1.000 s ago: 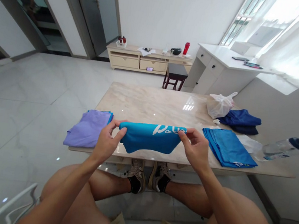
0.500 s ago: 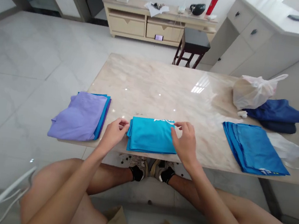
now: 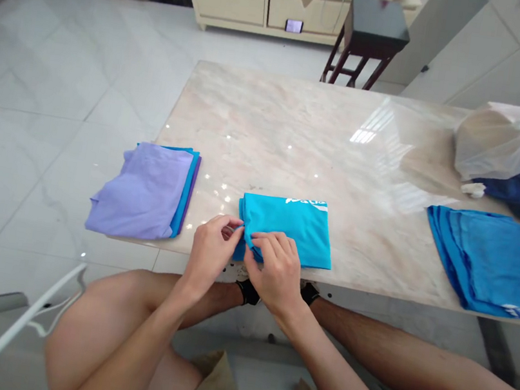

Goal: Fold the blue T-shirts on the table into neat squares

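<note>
The 2 hands are close together, left hand [image 3: 206,255] pinching the left edge of the folded turquoise cloth [image 3: 295,223], right hand [image 3: 278,271] gripping its near-left part. The cloth lies on the marble-patterned table [image 3: 261,120], mostly beyond both hands.

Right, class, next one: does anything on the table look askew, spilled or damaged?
Yes: the lavender fabric cloth topping the left-hand stack looks askew. Its left side is uneven, and its near-left corner juts past the edge of the pale marbled table. I see no spill or damage.
</note>
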Demonstrator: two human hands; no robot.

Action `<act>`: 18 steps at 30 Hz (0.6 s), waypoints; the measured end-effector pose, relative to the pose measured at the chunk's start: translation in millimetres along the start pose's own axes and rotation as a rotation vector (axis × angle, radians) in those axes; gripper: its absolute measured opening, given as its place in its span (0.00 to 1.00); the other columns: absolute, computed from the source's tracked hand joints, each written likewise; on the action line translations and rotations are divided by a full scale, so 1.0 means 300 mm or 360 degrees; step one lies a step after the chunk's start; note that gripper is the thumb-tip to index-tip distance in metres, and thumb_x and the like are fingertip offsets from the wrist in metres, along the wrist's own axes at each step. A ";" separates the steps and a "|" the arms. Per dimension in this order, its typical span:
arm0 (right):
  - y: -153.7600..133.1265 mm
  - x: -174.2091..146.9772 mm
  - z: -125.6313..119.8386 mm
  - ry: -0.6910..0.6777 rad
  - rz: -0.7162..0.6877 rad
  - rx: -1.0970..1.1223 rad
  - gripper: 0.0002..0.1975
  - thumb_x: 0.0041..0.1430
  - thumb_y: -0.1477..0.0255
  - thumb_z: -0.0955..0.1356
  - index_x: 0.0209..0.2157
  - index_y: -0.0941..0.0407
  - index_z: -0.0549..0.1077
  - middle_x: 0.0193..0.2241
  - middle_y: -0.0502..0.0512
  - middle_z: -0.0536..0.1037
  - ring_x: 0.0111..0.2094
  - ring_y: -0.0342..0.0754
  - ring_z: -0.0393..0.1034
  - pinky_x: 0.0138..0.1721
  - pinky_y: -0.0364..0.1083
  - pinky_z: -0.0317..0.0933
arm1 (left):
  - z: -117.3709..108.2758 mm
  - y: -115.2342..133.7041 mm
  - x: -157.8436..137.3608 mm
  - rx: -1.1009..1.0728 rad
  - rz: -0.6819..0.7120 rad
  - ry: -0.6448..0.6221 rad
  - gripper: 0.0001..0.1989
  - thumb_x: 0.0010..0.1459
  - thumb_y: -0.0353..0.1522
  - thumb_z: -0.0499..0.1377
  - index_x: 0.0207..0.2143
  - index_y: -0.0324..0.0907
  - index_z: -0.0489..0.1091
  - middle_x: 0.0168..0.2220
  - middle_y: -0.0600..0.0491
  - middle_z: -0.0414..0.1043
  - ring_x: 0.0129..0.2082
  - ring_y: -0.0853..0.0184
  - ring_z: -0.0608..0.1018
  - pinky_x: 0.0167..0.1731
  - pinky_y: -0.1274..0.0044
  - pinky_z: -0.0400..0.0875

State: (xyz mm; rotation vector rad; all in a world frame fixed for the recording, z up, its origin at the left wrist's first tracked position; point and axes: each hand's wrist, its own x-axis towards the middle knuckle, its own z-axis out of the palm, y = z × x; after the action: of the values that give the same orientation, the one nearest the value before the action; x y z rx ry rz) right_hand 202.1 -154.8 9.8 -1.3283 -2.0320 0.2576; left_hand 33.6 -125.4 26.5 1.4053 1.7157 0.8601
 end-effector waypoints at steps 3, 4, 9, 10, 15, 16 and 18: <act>-0.021 0.003 -0.014 0.0007 -0.0058 -0.0047 0.08 0.74 0.76 0.69 0.41 0.49 0.79 0.47 0.57 0.88 0.49 0.57 0.80 0.52 0.58 0.69 | 0.001 -0.004 0.005 0.0037 0.0030 -0.0095 0.10 0.62 0.41 0.64 0.37 0.48 0.83 0.39 0.49 0.86 0.37 0.56 0.83 0.43 0.67 0.76; -0.026 -0.001 -0.011 -0.0014 -0.0109 -0.0077 0.09 0.75 0.76 0.68 0.41 0.50 0.79 0.48 0.57 0.88 0.50 0.57 0.79 0.54 0.57 0.68 | 0.001 -0.008 0.010 0.0047 0.0032 -0.0118 0.11 0.62 0.43 0.63 0.36 0.48 0.83 0.38 0.49 0.85 0.37 0.57 0.82 0.43 0.68 0.75; -0.028 -0.052 0.015 -0.0312 -0.0357 -0.0256 0.09 0.77 0.76 0.67 0.45 0.53 0.81 0.59 0.60 0.85 0.52 0.56 0.77 0.53 0.56 0.69 | 0.000 -0.042 0.043 -0.0084 -0.0190 -0.0258 0.30 0.68 0.58 0.54 0.27 0.45 0.75 0.27 0.49 0.79 0.31 0.57 0.79 0.35 0.69 0.72; -0.022 -0.064 0.008 -0.0389 -0.0399 -0.0254 0.09 0.77 0.75 0.67 0.47 0.53 0.81 0.59 0.61 0.85 0.52 0.56 0.77 0.52 0.56 0.69 | 0.000 -0.048 0.045 -0.0067 -0.0195 -0.0264 0.30 0.67 0.59 0.54 0.27 0.46 0.75 0.27 0.50 0.79 0.31 0.57 0.79 0.35 0.69 0.72; 0.088 -0.059 -0.142 -0.0432 -0.0323 -0.0211 0.15 0.81 0.71 0.64 0.44 0.53 0.82 0.45 0.58 0.88 0.43 0.53 0.79 0.44 0.54 0.67 | -0.008 -0.032 0.029 0.0393 -0.0072 -0.0231 0.20 0.64 0.53 0.64 0.30 0.48 0.73 0.29 0.52 0.79 0.33 0.56 0.80 0.38 0.69 0.70; 0.126 -0.041 -0.182 -0.0381 -0.0267 -0.0231 0.16 0.81 0.71 0.63 0.44 0.54 0.83 0.46 0.59 0.88 0.45 0.54 0.80 0.45 0.54 0.68 | -0.010 -0.017 0.027 0.0472 -0.0076 -0.0213 0.19 0.64 0.52 0.65 0.30 0.48 0.72 0.30 0.51 0.79 0.33 0.55 0.80 0.38 0.68 0.70; 0.204 0.006 -0.246 -0.0311 -0.0189 -0.0246 0.17 0.81 0.71 0.62 0.50 0.56 0.83 0.52 0.62 0.88 0.53 0.57 0.81 0.52 0.55 0.70 | -0.005 0.029 0.031 0.0598 0.0014 -0.0062 0.17 0.64 0.50 0.66 0.34 0.48 0.72 0.36 0.48 0.80 0.38 0.53 0.81 0.41 0.66 0.73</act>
State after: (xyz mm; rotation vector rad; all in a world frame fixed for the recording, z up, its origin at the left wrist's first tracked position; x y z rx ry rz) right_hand 293.5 -139.6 34.5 -1.3115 -2.3265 0.1857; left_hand 35.4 -115.0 33.6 1.6602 1.9105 0.5258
